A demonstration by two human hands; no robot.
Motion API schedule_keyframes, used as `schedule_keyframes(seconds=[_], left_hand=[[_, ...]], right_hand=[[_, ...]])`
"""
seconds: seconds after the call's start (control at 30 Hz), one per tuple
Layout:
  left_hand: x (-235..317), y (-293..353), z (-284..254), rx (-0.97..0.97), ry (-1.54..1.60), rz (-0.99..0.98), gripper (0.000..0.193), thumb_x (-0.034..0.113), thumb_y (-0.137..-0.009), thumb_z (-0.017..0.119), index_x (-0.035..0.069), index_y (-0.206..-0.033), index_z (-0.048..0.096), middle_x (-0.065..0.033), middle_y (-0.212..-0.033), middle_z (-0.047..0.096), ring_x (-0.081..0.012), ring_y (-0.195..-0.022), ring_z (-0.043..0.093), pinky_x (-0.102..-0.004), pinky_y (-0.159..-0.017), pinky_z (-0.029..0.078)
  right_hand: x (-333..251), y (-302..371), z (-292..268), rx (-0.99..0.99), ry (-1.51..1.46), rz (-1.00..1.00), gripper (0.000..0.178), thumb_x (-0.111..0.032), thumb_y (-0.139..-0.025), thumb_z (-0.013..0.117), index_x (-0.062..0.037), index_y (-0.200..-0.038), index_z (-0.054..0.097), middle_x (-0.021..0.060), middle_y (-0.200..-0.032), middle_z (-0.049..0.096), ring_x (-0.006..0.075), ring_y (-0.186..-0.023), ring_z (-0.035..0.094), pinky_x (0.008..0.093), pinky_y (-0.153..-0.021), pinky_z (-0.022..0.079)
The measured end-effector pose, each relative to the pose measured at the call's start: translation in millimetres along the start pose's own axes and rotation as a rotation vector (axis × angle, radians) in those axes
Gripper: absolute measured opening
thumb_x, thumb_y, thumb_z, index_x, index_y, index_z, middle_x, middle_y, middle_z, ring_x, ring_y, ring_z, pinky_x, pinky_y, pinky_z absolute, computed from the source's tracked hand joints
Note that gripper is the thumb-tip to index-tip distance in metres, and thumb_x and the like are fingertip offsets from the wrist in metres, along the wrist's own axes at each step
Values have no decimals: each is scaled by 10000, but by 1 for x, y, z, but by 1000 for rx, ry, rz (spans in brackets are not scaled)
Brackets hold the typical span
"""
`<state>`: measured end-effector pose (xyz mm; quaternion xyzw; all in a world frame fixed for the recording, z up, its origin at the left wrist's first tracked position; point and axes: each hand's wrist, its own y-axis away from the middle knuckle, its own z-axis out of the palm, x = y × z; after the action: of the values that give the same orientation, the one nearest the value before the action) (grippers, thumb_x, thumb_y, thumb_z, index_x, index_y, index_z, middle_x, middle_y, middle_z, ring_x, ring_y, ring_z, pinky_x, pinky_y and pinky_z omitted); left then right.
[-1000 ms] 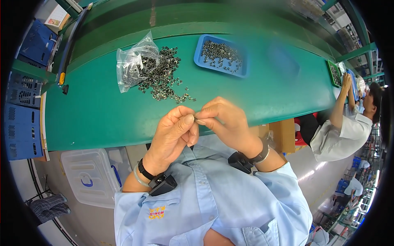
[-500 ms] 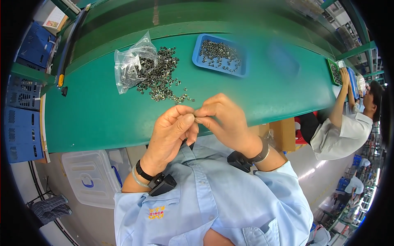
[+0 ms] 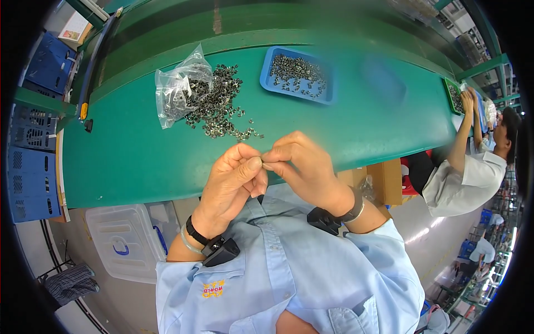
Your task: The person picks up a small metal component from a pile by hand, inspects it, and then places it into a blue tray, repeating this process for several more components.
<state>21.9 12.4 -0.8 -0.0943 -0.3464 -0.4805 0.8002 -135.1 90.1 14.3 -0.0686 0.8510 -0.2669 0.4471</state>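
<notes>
Thumb against forefinger, my left hand is closed in a pinch over the table's near edge. My right hand pinches at the same spot, its fingertips touching the left ones. Whatever sits between the fingertips is covered and too small to make out. Beyond my hands, a loose pile of small dark and silvery metal parts spills from a clear plastic bag. Right of that pile, a blue tray holds many more such small parts.
The green tabletop ends just in front of me. A lidded clear plastic box stands below at left, near stacked blue crates. Cardboard boxes are below at right. Another person works at the far right beside a green tray.
My hands stay pinched together, almost unmoved. At the far right, the other person's hands have shifted slightly.
</notes>
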Motion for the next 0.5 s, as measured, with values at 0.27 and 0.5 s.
schedule_keyframes(seconds=[0.27, 0.5], left_hand=[[-1, -1, 8, 57, -53, -20, 158, 188, -925, 575, 36, -955, 544, -63, -752, 608, -122, -585, 542, -234, -501, 409], [2, -2, 10, 60, -43, -28, 170, 197, -928, 572, 35, -972, 547, -59, -724, 595, -119, -583, 530, -232, -505, 409]], right_hand=[[8, 2, 3, 60, -48, 5, 213, -2, -724, 720, -79, -881, 598, 40, -837, 609, 199, -776, 587, 299, -635, 472], [10, 3, 3, 66, -78, 39, 210, -3, -725, 723, -81, -877, 599, 38, -840, 618, 196, -780, 587, 301, -649, 472]])
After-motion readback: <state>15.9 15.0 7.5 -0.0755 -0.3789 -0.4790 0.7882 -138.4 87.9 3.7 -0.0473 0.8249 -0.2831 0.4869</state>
